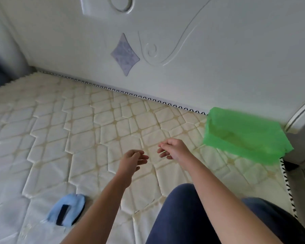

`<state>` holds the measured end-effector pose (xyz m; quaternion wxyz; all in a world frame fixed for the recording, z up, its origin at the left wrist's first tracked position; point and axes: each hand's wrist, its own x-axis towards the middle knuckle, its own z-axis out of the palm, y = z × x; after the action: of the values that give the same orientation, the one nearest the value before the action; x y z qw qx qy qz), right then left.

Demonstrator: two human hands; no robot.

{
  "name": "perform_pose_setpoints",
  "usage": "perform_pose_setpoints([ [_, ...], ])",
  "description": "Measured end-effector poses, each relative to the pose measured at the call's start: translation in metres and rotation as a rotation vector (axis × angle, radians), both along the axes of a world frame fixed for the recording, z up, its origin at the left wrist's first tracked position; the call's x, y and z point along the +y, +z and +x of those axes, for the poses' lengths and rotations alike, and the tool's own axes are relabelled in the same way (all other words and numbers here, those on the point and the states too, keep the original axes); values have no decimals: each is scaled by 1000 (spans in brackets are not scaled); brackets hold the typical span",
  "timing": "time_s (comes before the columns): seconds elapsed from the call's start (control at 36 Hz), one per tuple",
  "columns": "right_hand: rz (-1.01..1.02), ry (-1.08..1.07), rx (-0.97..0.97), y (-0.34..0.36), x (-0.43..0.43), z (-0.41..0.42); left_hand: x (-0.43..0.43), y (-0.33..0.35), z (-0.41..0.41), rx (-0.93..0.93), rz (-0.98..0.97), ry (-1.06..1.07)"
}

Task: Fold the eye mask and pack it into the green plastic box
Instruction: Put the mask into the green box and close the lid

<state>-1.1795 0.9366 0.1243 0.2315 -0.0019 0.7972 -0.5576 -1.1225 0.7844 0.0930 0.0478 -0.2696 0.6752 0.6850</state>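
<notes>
Hands hover over a quilted mattress point(77, 138): the left hand point(133, 160) and right hand point(173, 148) are stretched forward side by side, close but apart, each grip loose with fingers curled and nothing in it. The eye mask point(67, 210) (light blue, with a dark strap across it) lies on the mattress near the left forearm, well apart from the green plastic box point(245, 136). That box, blurred, sits at the far right by the white headboard point(183, 50). A knee in dark blue trousers point(183, 217) shows below.
</notes>
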Motion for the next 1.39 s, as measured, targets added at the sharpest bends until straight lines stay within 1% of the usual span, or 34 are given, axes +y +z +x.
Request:
perform_pose_setpoints([
  [0.11,-6,109,-68,-20,-54,24,-52,-18,40,-66,-15,121],
  [0.28,-33,243,-151,-49,-114,59,-114,-50,90,-179,-95,274],
  [0.31,-36,260,-166,-53,-121,64,-122,-54,97,-193,-126,294],
  [0.36,-26,289,-187,-60,-132,73,-137,-62,109,-231,-268,296],
  [0.42,-9,314,-206,-66,-139,81,-148,-68,122,-314,-382,317],
  [0.56,-12,321,-256,-76,-143,98,-166,-90,145,-475,-514,334],
  [0.64,-2,344,-257,-78,-143,105,-168,-99,149,-513,-653,314],
  [0.69,1,351,-266,-78,-142,109,-171,-102,148,-536,-688,304],
  [0.81,2,355,-276,-79,-139,113,-179,-110,145,-620,-647,273],
  [0.92,20,352,-279,-80,-134,113,-188,-117,142,-606,-534,308],
  [0.97,20,343,-287,-79,-132,113,-190,-118,138,-618,-425,321],
  [1.08,19,336,-292,-78,-129,113,-186,-119,135,-622,-133,383],
  [1.17,4,331,-294,-77,-125,112,-180,-120,132,-606,-42,355],
  [1.22,-3,326,-286,-76,-122,112,-174,-119,127,-576,25,372],
  [1.31,-11,306,-251,-75,-113,108,-159,-113,113,-500,46,386],
  [1.39,-36,254,-192,-72,-101,101,-140,-103,96,-421,-19,389],
])
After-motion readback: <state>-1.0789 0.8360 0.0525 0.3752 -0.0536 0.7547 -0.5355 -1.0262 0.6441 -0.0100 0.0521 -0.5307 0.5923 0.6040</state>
